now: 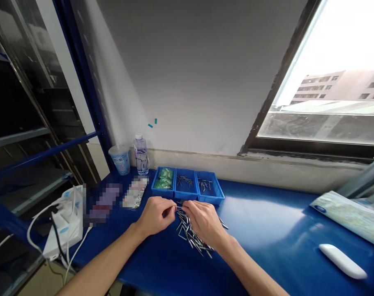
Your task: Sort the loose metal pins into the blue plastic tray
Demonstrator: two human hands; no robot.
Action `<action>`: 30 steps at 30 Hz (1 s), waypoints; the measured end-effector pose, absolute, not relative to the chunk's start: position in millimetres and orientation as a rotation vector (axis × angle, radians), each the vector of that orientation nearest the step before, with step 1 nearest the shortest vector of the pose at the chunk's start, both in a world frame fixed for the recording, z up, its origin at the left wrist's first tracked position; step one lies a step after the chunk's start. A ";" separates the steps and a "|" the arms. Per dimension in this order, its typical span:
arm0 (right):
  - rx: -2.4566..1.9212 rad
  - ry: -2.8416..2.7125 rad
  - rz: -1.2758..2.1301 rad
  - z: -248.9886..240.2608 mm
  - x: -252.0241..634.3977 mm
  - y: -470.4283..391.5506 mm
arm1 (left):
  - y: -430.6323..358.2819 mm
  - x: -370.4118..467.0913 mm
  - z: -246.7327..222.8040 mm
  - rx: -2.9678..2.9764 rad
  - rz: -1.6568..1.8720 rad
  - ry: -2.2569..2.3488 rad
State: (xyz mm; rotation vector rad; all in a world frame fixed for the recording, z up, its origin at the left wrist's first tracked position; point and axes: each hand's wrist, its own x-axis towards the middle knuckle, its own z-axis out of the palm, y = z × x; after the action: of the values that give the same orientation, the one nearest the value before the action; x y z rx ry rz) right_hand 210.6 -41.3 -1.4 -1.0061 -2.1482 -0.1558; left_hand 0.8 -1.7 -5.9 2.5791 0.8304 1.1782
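My left hand (pixel 158 214) is pinched closed at the left edge of a loose pile of thin metal pieces (pixel 191 235) on the blue table. Close beside it, my right hand (pixel 202 218) is also closed, its fingertips nearly meeting the left ones above the pile. A small metal piece seems to lie between the fingertips, too small to make out well. Just behind the hands stand three joined blue bins: the left bin (pixel 154 186) holds green packets, while the middle bin (pixel 186 195) and the right bin (pixel 218 196) hold some metal pieces.
A water bottle (pixel 141 155) and a patterned cup (pixel 120 159) stand by the wall. At the left lies a white power strip (pixel 65 224) with cables. A white oblong object (pixel 342 261) and a soft package (pixel 349 216) lie at the right of the table (pixel 267 234).
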 end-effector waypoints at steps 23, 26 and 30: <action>-1.135 -2.225 -0.061 -10.1 209.1 -39.2 | 0.3 1.7 -11.8 2.648 1.105 0.927; -1.043 -2.274 -0.122 -6.4 212.0 -39.4 | 1.9 2.2 -13.9 2.622 1.106 0.928; -1.076 -2.263 -0.188 -10.0 211.3 -36.7 | 0.7 5.2 -14.8 2.620 1.076 0.919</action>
State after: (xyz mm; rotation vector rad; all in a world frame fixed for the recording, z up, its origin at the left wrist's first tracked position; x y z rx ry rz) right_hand 211.3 -36.7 -10.0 -1.0757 -2.2632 -0.1877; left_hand 5.2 0.7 -14.8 2.6196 0.9189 1.0756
